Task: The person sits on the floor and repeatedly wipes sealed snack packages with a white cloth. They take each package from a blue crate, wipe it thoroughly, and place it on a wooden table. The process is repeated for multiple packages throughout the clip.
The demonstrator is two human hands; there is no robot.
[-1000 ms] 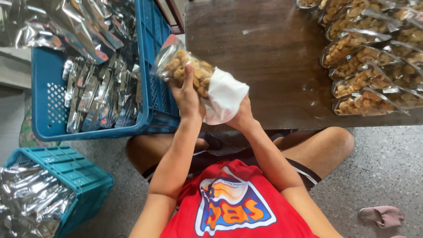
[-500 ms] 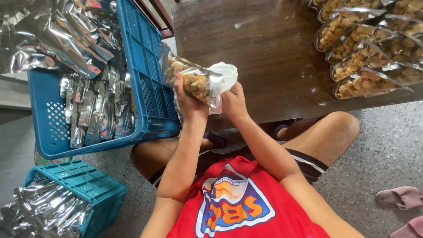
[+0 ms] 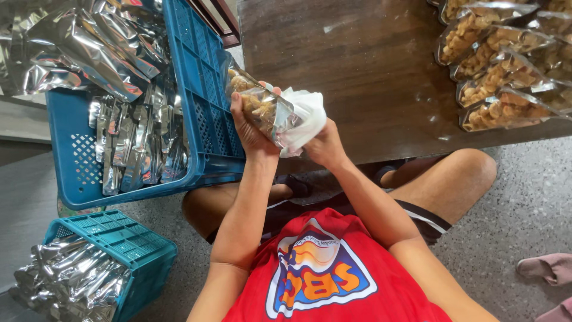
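My left hand (image 3: 250,128) grips a clear pouch of brown fried snacks (image 3: 257,102), held tilted above the near edge of the dark wooden table (image 3: 369,65). My right hand (image 3: 323,146) presses a crumpled white cloth (image 3: 307,113) against the pouch's lower right end. Both hands are close together, just right of the blue crate. My knees and red shirt show below.
A blue plastic crate (image 3: 205,128) at the left holds several silver foil pouches (image 3: 137,143). A teal crate (image 3: 122,238) with more foil bags stands on the floor at lower left. Several filled snack pouches (image 3: 500,65) lie at the table's right. A slipper (image 3: 545,268) lies on the floor.
The pouch has tipped from nearly upright to slanted, and the white cloth has slid along its lower end. Both hands stayed on it.
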